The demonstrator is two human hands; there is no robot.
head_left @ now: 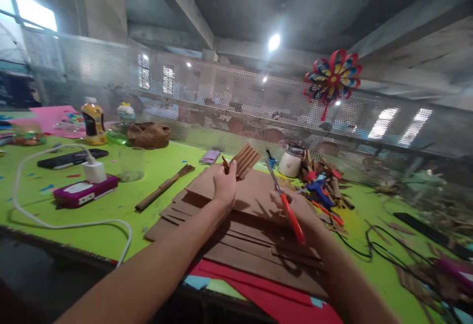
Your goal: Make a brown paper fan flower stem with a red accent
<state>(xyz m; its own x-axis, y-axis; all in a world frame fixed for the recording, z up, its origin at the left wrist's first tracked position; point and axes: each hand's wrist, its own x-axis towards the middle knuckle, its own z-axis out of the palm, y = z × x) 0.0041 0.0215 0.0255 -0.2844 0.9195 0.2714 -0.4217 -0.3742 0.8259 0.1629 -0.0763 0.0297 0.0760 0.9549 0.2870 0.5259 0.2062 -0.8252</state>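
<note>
Folded brown paper (247,162), pinched in my left hand (225,186), might tear if the scissors (293,219), gripped by my right hand (301,209) at four o'clock, slip.

Window (37,14) glares; ceiling lamp (274,42) flares; lower right seems blurred
</note>
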